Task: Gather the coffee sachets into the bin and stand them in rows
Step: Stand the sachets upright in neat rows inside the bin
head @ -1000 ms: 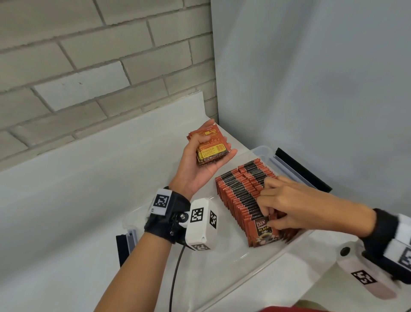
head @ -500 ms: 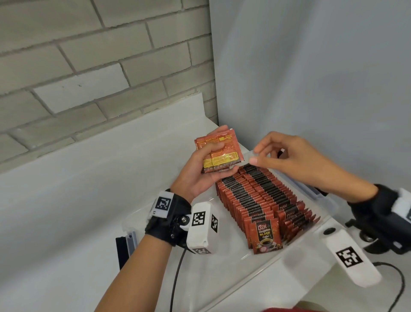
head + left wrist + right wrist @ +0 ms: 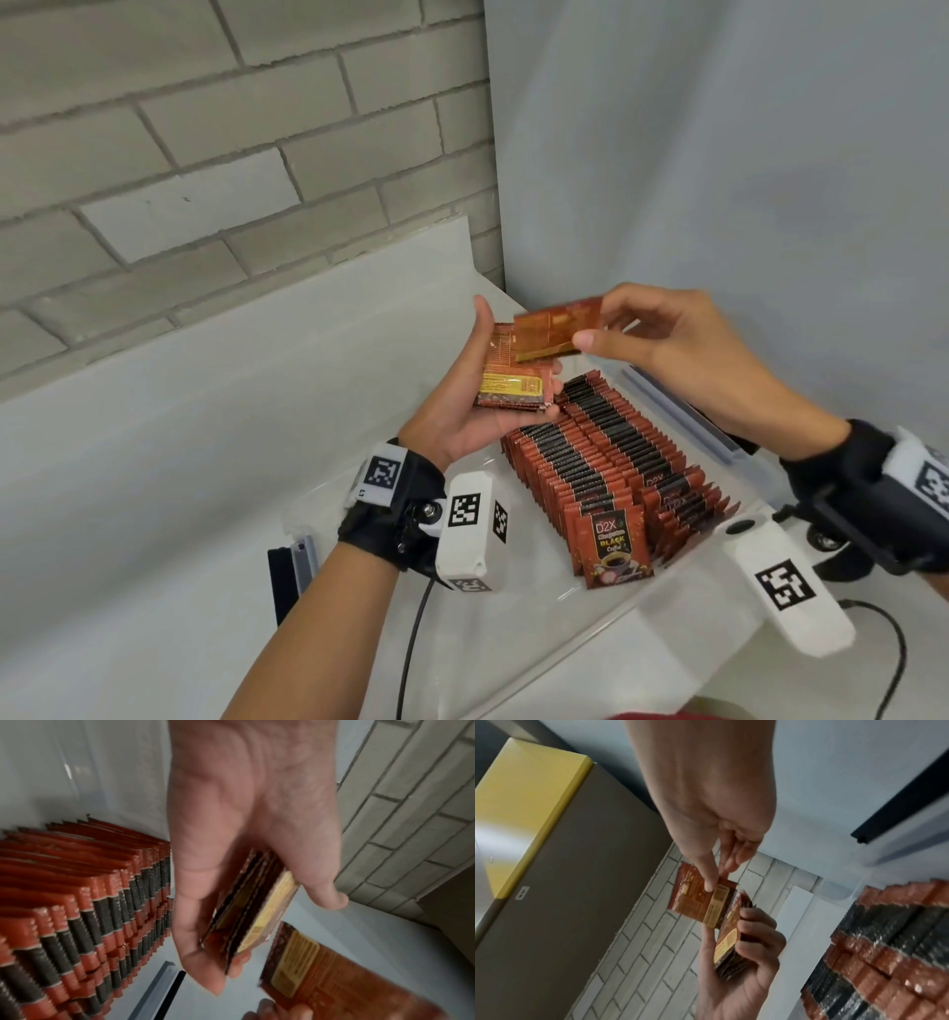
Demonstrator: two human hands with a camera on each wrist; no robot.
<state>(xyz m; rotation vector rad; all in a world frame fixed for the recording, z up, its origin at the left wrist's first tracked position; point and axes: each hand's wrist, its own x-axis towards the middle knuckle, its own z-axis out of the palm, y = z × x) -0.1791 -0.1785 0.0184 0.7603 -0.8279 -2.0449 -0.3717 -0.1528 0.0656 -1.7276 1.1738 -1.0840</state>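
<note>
Head view shows most sachets standing in two rows point(image 3: 606, 473) inside the clear bin point(image 3: 683, 580) on the counter point(image 3: 154, 462), while the left hand point(image 3: 462, 406) grips a small stack point(image 3: 508, 380) and the right hand point(image 3: 662, 339) pinches one sachet point(image 3: 557, 329) above it, these few apparently left to place.

1. left hand point(image 3: 464, 411) and forearm are bare, with a black fabric wrist strap point(image 3: 382, 519) around the wrist.
2. a flat white square tag point(image 3: 381, 473) with a black square-pattern marker sits on that strap.
3. a white plastic camera housing point(image 3: 470, 534) hangs beside it on a metal screw joint, bearing similar markers; a thin black cable point(image 3: 411, 642) runs from it.
4. right hand point(image 3: 662, 344) is bare, with a black wrist strap point(image 3: 842, 462), a white marker-bearing housing point(image 3: 785, 586) and a black cable point(image 3: 893, 647).
</note>
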